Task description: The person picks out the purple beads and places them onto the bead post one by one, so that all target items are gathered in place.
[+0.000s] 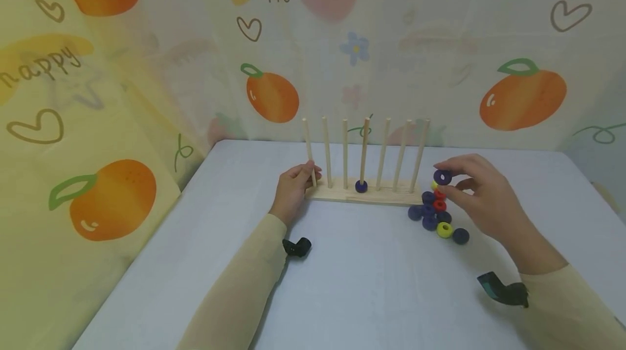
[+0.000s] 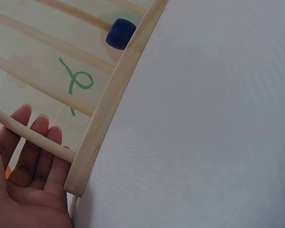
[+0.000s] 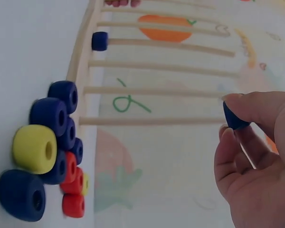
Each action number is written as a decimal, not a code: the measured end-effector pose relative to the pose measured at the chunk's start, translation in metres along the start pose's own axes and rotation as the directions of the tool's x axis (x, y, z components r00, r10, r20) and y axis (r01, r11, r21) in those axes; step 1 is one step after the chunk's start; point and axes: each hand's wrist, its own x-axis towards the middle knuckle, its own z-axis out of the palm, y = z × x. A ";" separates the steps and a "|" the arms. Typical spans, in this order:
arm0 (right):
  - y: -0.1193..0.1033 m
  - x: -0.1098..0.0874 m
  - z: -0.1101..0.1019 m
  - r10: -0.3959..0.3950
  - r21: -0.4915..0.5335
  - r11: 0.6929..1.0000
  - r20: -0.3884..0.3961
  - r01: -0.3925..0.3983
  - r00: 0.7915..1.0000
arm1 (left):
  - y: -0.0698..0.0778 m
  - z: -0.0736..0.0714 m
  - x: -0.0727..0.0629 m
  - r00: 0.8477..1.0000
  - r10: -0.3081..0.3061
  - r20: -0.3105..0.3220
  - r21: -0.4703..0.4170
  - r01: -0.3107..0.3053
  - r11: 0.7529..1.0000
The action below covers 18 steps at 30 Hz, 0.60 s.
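My right hand (image 1: 481, 192) pinches a dark blue bead (image 3: 233, 117) between thumb and fingertips, above the right end of a wooden peg rack (image 1: 332, 194). The bead's hole faces the head camera. At the rack's left end my left hand (image 1: 289, 191) holds the outermost peg (image 2: 40, 138), its thumb on one side and fingers behind. Another dark blue bead (image 1: 361, 187) sits at the foot of the middle peg (image 1: 364, 149). Under the right hand lies a cluster of loose beads: several dark blue ones (image 3: 23, 195), red ones (image 3: 74, 205) and yellow ones (image 3: 31, 149).
The rack's upright pegs (image 1: 401, 151) stand in a row along its base. A white table (image 1: 352, 279) carries everything, with a fruit-printed cloth (image 1: 195, 67) hanging behind it. A dark strap end (image 1: 504, 290) juts from the right sleeve, another (image 1: 297, 247) from the left.
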 end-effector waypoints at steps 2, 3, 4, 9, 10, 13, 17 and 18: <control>-0.004 0.004 0.001 -0.042 -0.002 0.999 0.003 0.042 0.999 | 0.000 0.000 0.000 1.000 0.001 0.001 0.002 -0.001 1.000; -0.006 0.006 0.002 -0.060 0.001 0.998 0.004 0.060 0.998 | 0.000 0.000 0.000 1.000 0.001 0.002 0.004 -0.001 1.000; -0.008 0.008 0.003 -0.074 0.003 0.997 0.003 0.074 0.997 | 0.000 0.000 0.000 1.000 0.003 0.003 0.000 -0.003 1.000; -0.017 0.016 0.006 -0.134 -0.013 0.991 0.002 0.134 0.991 | -0.001 0.000 0.001 1.000 0.013 0.015 -0.028 -0.012 1.000; -0.019 0.018 0.006 -0.146 -0.016 0.989 0.002 0.146 0.989 | -0.001 0.000 0.002 1.000 0.014 0.018 -0.035 -0.014 0.999; -0.024 0.024 0.008 -0.182 -0.016 0.983 0.001 0.182 0.983 | -0.002 -0.001 0.003 1.000 0.015 0.019 -0.048 -0.014 0.999; -0.031 0.032 0.011 -0.192 -0.014 0.981 0.005 0.192 0.981 | -0.003 -0.001 0.003 1.000 0.017 0.020 -0.057 -0.016 0.998; -0.033 0.034 0.012 -0.192 -0.013 0.981 0.008 0.192 0.981 | -0.003 -0.001 0.003 1.000 0.018 0.020 -0.058 -0.017 0.998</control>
